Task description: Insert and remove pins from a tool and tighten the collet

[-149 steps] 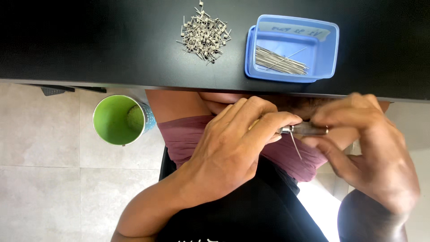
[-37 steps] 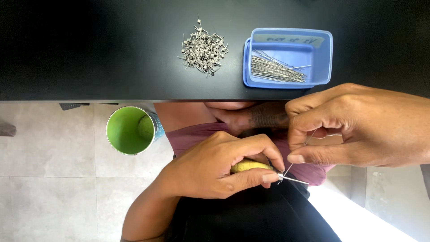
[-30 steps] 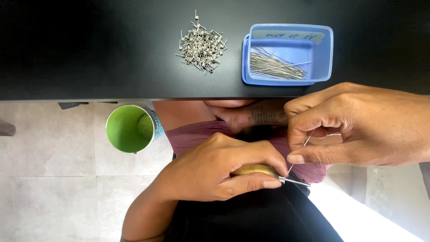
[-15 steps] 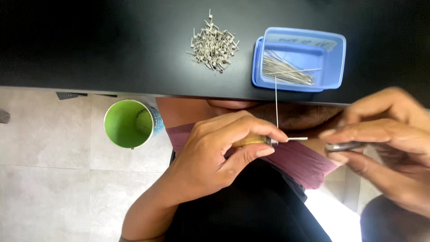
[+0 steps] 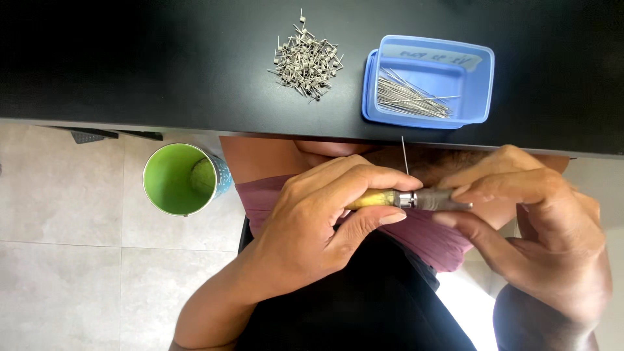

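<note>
The left hand (image 5: 312, 227) grips a small tool (image 5: 406, 199) by its yellow handle, thumb beneath and fingers curled over the top, while the right hand (image 5: 539, 240) pinches the tool's dark metal tip between forefinger and thumb; a thin wire (image 5: 404, 155) stands up from the tool near its silver collar. Both hands work over the person's lap, just below the edge of a black table (image 5: 162, 65). On the table lie a heap of small bent metal pieces (image 5: 304, 58) and, just beside it, a blue tray (image 5: 471, 65) holding straight wires (image 5: 408, 101); a green cup (image 5: 179, 179) stands on the tiled floor (image 5: 78, 260) to the left.
</note>
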